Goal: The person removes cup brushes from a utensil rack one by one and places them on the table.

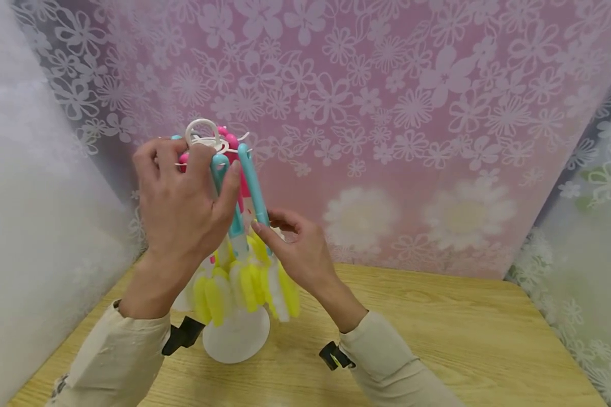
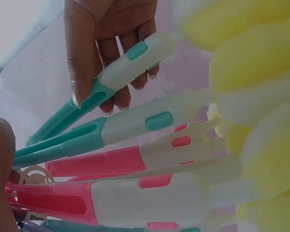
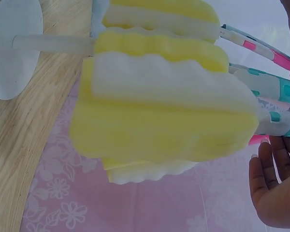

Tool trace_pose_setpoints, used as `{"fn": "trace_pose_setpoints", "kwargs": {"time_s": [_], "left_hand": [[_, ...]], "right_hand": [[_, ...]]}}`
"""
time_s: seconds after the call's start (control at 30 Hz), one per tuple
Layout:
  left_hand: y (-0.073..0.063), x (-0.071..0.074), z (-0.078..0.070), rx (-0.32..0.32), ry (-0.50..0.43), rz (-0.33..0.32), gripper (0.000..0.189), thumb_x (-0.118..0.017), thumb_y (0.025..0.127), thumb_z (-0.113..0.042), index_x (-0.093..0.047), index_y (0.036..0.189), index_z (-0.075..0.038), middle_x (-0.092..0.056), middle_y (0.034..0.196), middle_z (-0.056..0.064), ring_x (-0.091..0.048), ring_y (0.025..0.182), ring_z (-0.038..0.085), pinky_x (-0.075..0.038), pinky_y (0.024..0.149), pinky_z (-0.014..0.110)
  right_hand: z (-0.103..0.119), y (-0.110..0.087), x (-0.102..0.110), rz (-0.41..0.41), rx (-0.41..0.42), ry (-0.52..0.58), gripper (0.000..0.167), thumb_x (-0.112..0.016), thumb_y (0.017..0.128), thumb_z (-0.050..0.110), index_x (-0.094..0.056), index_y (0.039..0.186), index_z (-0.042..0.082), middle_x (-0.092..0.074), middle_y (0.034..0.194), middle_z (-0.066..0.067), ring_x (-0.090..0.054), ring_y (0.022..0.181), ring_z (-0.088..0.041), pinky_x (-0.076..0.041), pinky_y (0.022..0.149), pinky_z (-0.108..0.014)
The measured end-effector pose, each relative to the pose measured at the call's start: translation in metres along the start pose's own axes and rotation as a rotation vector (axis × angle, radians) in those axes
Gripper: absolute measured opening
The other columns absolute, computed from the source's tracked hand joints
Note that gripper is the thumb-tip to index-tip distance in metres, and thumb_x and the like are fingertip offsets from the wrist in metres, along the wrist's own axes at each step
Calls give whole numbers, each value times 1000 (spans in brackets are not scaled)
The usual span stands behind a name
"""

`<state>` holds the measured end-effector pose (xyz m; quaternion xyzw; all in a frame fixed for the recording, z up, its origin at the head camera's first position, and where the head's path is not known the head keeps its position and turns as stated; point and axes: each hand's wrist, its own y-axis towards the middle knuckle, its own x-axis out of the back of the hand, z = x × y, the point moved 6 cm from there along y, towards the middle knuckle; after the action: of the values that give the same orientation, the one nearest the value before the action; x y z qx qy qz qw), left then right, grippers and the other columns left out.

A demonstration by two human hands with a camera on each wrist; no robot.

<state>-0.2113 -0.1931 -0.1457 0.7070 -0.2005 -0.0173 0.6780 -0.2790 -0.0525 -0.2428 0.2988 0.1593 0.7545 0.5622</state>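
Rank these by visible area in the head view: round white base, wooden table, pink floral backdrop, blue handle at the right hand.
1. Pink floral backdrop
2. Wooden table
3. Round white base
4. Blue handle, slim and partly covered

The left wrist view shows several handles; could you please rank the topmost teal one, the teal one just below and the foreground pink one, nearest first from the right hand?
1. Topmost teal handle: held by the right hand.
2. Second teal handle: just below the first.
3. Foreground pink handle: lowest of these three.
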Motion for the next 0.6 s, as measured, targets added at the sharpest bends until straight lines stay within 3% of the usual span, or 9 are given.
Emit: {"fn": "trace_pose_setpoints", "kwargs": {"time_s": [0.3, 0.6], "left_hand": [[1, 0, -1, 39, 20, -4, 45, -40, 95, -45, -53, 87, -2, -50, 99, 28, -39, 106, 43, -35, 86, 54], [0, -1, -1, 70, 24, -3, 48, -38, 94, -49, -53, 89, -4, -49, 102, 25, -38, 109, 41, -38, 84, 55]], "right_hand": [[3, 0, 10, -24, 30, -4, 26, -70, 87, 29, -73, 108, 13, -64, 92, 4, -60, 82, -12, -53, 73, -31], [2, -3, 32, -53, 2, 61, 25, -70, 88, 24, -71, 110, 11, -69, 94, 1, -63, 86, -15, -52, 81, -35]]}}
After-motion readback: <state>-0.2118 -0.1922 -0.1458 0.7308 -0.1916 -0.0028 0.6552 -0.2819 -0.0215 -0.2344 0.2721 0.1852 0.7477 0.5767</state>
